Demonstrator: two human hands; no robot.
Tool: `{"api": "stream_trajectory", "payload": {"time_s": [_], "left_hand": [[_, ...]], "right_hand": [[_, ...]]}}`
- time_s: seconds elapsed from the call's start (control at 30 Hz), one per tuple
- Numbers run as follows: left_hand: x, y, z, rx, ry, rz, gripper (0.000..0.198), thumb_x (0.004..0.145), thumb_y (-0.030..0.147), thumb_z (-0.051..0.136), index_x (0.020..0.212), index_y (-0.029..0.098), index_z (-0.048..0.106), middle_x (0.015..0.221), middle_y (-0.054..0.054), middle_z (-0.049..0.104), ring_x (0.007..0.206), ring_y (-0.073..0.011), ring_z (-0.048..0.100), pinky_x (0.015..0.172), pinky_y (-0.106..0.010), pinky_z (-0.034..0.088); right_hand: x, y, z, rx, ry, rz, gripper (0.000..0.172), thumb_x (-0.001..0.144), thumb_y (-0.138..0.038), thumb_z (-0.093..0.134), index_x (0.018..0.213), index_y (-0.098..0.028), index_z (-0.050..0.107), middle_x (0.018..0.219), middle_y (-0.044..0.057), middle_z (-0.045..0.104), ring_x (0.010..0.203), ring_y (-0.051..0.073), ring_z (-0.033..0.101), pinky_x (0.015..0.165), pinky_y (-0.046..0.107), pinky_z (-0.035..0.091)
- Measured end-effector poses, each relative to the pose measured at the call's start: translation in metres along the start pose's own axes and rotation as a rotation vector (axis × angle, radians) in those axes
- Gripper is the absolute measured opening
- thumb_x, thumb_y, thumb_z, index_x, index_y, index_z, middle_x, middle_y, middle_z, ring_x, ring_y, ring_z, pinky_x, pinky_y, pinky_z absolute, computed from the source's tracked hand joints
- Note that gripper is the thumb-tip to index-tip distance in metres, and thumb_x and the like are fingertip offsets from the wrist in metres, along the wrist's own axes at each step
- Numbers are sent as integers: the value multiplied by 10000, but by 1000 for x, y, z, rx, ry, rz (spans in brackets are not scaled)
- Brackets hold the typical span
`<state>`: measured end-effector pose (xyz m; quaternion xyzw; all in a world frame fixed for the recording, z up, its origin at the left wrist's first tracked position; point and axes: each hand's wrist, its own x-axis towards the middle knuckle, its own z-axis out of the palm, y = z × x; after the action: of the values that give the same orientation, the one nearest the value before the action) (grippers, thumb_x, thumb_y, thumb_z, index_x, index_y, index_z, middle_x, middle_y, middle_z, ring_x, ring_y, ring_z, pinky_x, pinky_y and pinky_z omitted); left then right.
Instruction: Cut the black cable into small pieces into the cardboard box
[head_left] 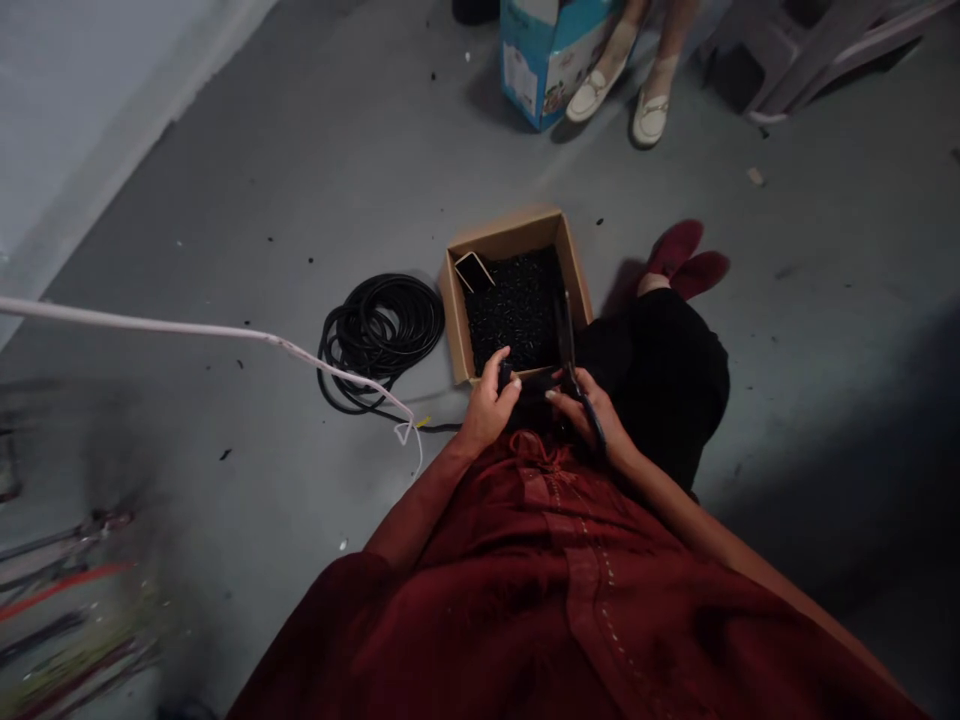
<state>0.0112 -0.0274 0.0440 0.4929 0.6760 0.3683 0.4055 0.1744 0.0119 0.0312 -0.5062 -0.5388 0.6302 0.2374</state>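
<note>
Head view: the left hand [489, 405] pinched a short black piece [505, 376] at the box's [459, 330] near edge, the right hand [592, 410] gripped scissors [568, 350]; apparently mid-cutting, next needing blade alignment.

No legible text, brand, number or sign found in the head view. The blue and white carton [541, 62] standing on the floor at the top edge carries printed panels and small pictures on its faces, but the print is too small and blurred to read. The open cardboard box [457, 318] of black pieces shows plain brown walls with no marking. The small card [474, 270] propped inside its corner shows no readable writing.
</note>
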Motion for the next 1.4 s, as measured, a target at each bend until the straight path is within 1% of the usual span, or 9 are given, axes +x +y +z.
{"api": "stream_trajectory", "payload": {"time_s": [0.1, 0.2, 0.43, 0.6, 0.7, 0.77, 1.0, 1.2, 1.4], "left_hand": [[4, -4, 3, -49, -98, 10, 580, 861, 201, 373, 1395, 161, 150, 1010, -55, 616, 956, -143, 568, 958, -341, 392], [3, -10, 10, -9, -172, 23, 665, 852, 226, 397, 1416, 155, 52, 1141, -96, 571, 1067, -179, 535, 973, -361, 386], [-3, -23, 23, 60, -328, 31, 735, 819, 188, 412, 1418, 166, -14, 1129, -97, 586, 1039, -196, 549, 915, -371, 415], [-1, -25, 24, -23, -379, 32, 602, 826, 251, 427, 1385, 156, 225, 1098, -73, 588, 900, -154, 577, 836, -292, 440], [-1, -21, 18, -12, -516, 2, 399, 859, 365, 377, 1154, 133, 515, 879, -34, 618, 695, -120, 559, 686, -244, 443], [0, -18, 14, 4, -588, -14, 395, 873, 419, 329, 935, 126, 586, 705, -5, 576, 611, -107, 519, 609, -225, 411], [3, -18, 8, -52, -644, -17, 381, 868, 441, 332, 778, 138, 546, 633, 17, 523, 595, -96, 493, 588, -214, 370], [4, -20, 11, -19, -642, -73, 337, 860, 406, 358, 867, 142, 567, 654, 16, 550, 622, -106, 517, 609, -218, 381], [10, -26, 23, -211, -732, -162, 294, 828, 338, 434, 1017, 129, 517, 721, 0, 557, 613, -94, 521, 596, -214, 414]], "right_hand": [[4, -12, 3, -12, 75, -29, 398, 693, -450, 604, 980, -216, 459, 768, -5, 546, 587, 123, 503, 535, 246, 413], [7, -17, 4, -42, 94, -62, 445, 676, -453, 627, 1010, -213, 457, 790, 7, 554, 602, 125, 501, 540, 243, 413], [6, -9, 9, -247, 59, -146, 416, 709, -404, 604, 1058, -215, 480, 896, 36, 575, 743, 170, 547, 652, 281, 429], [3, -7, 4, -277, 67, -166, 409, 715, -357, 587, 1081, -215, 475, 920, 39, 576, 783, 184, 549, 687, 294, 426], [2, -3, -4, -237, 98, -164, 410, 706, -379, 583, 1066, -219, 470, 904, 27, 562, 771, 177, 540, 675, 287, 425], [2, -1, -8, -227, 115, -157, 409, 698, -395, 583, 1051, -221, 473, 881, 19, 553, 757, 173, 532, 663, 284, 424], [0, -10, -8, -251, 112, -132, 360, 709, -323, 565, 1045, -222, 484, 846, 11, 560, 706, 152, 526, 641, 270, 422], [-3, -6, -9, -211, 141, -62, 354, 718, -360, 568, 1037, -227, 492, 781, 4, 575, 605, 138, 535, 583, 266, 432], [-5, 2, -8, -169, 198, -37, 315, 758, -395, 527, 1019, -221, 493, 749, 1, 569, 581, 139, 550, 548, 259, 435]]}}
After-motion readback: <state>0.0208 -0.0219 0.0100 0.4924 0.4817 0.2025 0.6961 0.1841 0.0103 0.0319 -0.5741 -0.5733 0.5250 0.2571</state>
